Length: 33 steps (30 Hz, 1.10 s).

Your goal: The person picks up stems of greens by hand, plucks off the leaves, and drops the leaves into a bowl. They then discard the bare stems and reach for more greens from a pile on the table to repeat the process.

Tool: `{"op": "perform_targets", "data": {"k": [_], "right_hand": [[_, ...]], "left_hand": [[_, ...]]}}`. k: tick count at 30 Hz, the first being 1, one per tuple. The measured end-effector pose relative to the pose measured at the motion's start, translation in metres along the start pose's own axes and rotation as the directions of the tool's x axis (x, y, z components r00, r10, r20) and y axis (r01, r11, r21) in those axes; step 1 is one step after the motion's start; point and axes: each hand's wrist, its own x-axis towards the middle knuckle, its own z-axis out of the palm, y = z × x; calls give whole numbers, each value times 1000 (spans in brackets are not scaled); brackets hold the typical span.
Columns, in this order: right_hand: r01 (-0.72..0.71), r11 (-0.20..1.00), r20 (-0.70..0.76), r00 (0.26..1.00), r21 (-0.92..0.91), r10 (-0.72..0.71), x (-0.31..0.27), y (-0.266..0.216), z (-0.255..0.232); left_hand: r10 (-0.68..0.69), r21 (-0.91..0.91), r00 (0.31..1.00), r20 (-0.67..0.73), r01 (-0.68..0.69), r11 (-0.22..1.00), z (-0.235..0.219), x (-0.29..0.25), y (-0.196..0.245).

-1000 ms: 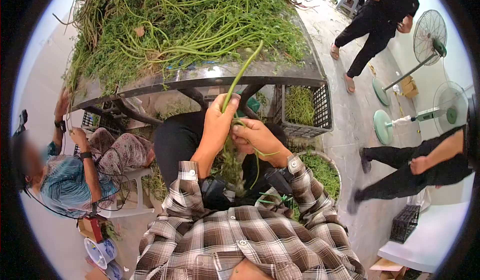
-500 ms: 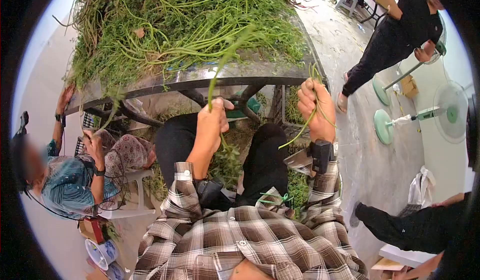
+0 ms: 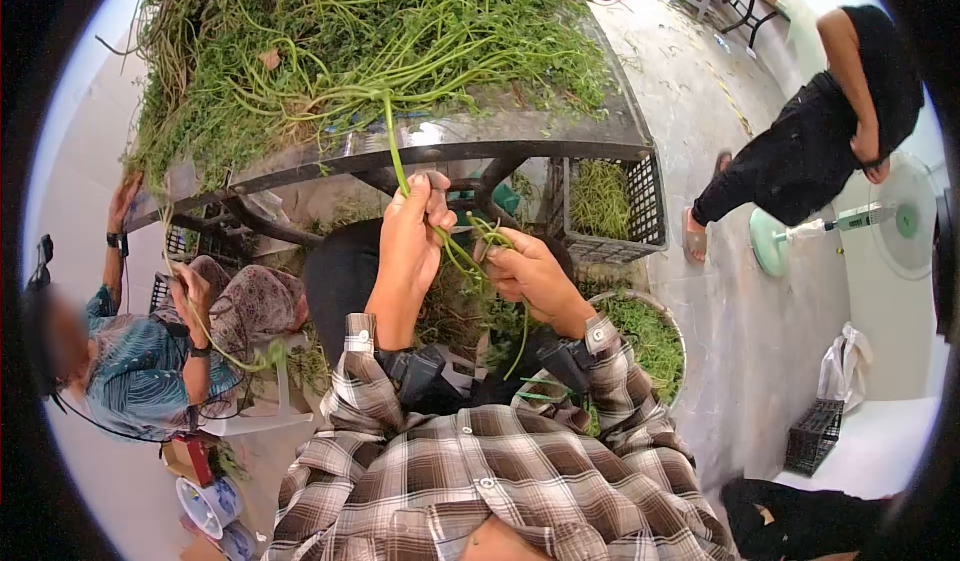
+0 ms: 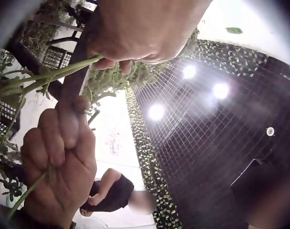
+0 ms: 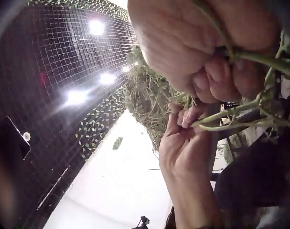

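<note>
My left hand grips a long green leafy plant stem, its upper end pointing toward the pile. Beside it on the right, my right hand pinches side shoots near the lower part of that stem and holds a thin loose shoot that hangs below the fingers. In the left wrist view, forked stems come out from under the left hand, and the right hand has curled fingers around a thin stalk. The right wrist view shows the left hand pinching the branching stem.
A heap of green plants covers the dark table ahead. Under its right end sits a black crate with stems; a round tub of greens is by my right knee. Another person sits left, and someone walks at right.
My right hand swung out to the right with thin shoots, then came back beside the left hand. The left hand's stem has shifted left. People at right have moved.
</note>
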Motion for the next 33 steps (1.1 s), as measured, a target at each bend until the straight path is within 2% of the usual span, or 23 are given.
{"op": "perform_targets", "data": {"k": [4, 6, 7, 9, 12, 13, 14, 15, 16, 17, 18, 19, 20, 22, 23, 24, 25, 26, 27, 28, 29, 31, 33], "right_hand": [[-44, 999, 69, 997, 8, 43, 1, 2, 1], [-46, 991, 117, 993, 123, 31, 0, 3, 3], [-44, 992, 114, 993, 122, 30, 0, 3, 3], [-20, 967, 107, 994, 252, -8, -1, 3, 1], [41, 957, 125, 989, 286, -79, -5, 0, -13], [59, 959, 100, 991, 278, -90, -11, -6, -19], [203, 961, -60, 979, 190, -194, -17, -14, -22], [324, 943, -203, 931, 80, -303, -23, -22, -24], [429, 895, -375, 815, -121, -441, -28, -35, -30], [499, 795, -402, 687, -345, -606, -37, -54, -37], [499, 712, -499, 507, -495, -703, -38, -69, -52], [480, 669, -588, 333, -567, -737, -39, -86, -65], [350, 553, -497, 244, -756, -833, -43, -98, -108], [-10, 294, -288, 238, -956, -928, -38, -121, -169], [0, 300, -291, 248, -954, -924, -41, -108, -207], [-206, -1, -41, 200, -979, -979, -37, -99, -241], [-404, -289, 223, 203, -868, -953, -29, -98, -259], [-404, -246, 161, 234, -881, -959, -33, -89, -258], [-390, -253, 161, 252, -886, -954, -36, -80, -245], [-98, 144, -168, 323, -985, -931, -41, -75, -211], [154, 550, -429, 467, -821, -773, -43, -69, -184], [239, 695, -434, 632, -678, -642, -45, -56, -128], [217, 742, -340, 784, -634, -520, -46, -42, -83]], "left_hand": [[-1, 2, 1000, -5, 1, 1000, 3, -3, -1], [-4, 5, 1000, -5, 4, 1000, 3, -4, -2], [-7, 11, 1000, -9, 7, 1000, 3, -4, -2], [-20, 6, 1000, 1, 20, 1000, 2, -5, -5], [-9, -6, 1000, 26, 9, 1000, -3, -4, -6], [-8, 3, 1000, 17, 8, 1000, -1, -6, -3], [-13, 7, 1000, 1, 13, 1000, -3, -6, -2], [-13, 13, 1000, -20, 13, 1000, -5, -5, -1], [-5, 19, 1000, -15, 5, 1000, -4, -5, 0], [5, 27, 1000, -14, -5, 1000, -4, -6, 1], [8, 12, 1000, -7, -8, 1000, -4, -5, 2], [7, 11, 1000, -9, -7, 1000, -3, -4, 2], [17, 11, 1000, -3, -17, 1000, -2, -3, 3], [41, 32, 999, -20, -40, 999, 4, -6, 6], [40, 11, 999, -9, -40, 999, 6, -6, 7], [43, 8, 999, -19, -43, 999, 8, -8, 9], [49, 0, 998, -31, -49, 999, 9, -8, 11], [45, -18, 999, -20, -45, 999, 8, -9, 12], [49, -19, 998, -44, -50, 999, 8, -11, 12], [61, -19, 998, -4, -61, 998, 11, -11, 12], [74, -16, 996, 46, -73, 997, 13, -8, 12], [69, 4, 997, 47, -69, 998, 16, -6, 7], [57, -11, 998, 21, -56, 998, 20, -6, 5]]}}
